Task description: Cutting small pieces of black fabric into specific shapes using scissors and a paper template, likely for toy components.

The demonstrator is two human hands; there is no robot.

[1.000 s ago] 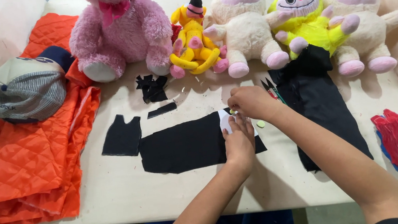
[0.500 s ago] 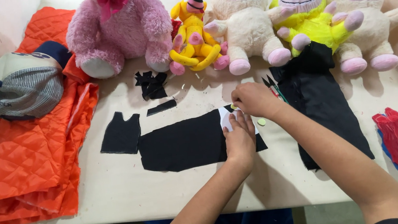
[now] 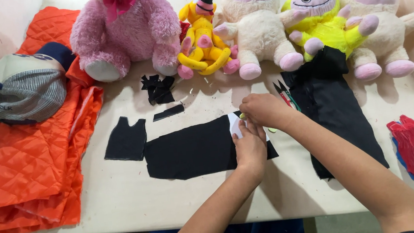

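We are marking or tracing, by our reading: a white paper pattern [image 3: 236, 125] lies on the right end of the large black fabric piece [image 3: 195, 150], which is spread flat near the middle of the counter [image 3: 124, 198], just right of a small vest-shaped black cutout [image 3: 126, 139]. Our left hand [image 3: 250, 147] lies palm-down on the pattern and cloth, fingers flat and spread, pressing rather than grasping. Our right hand [image 3: 265, 109] hovers at the pattern's upper edge with its grip pinched shut; a sliver of something yellow-green shows beside it (possibly chalk or a pencil, too hidden to be sure), so we cannot tell what it holds.

The next move, we judge, calls for keeping the pattern pinned steady while the right hand follows its edge, since soft cloth creeps easily.

Both forearms come in from the lower right, the left below the right, wrists low over the counter. Scissors [image 3: 285, 93] lie just beyond the right hand, next to a dark folded cloth [image 3: 336, 115].
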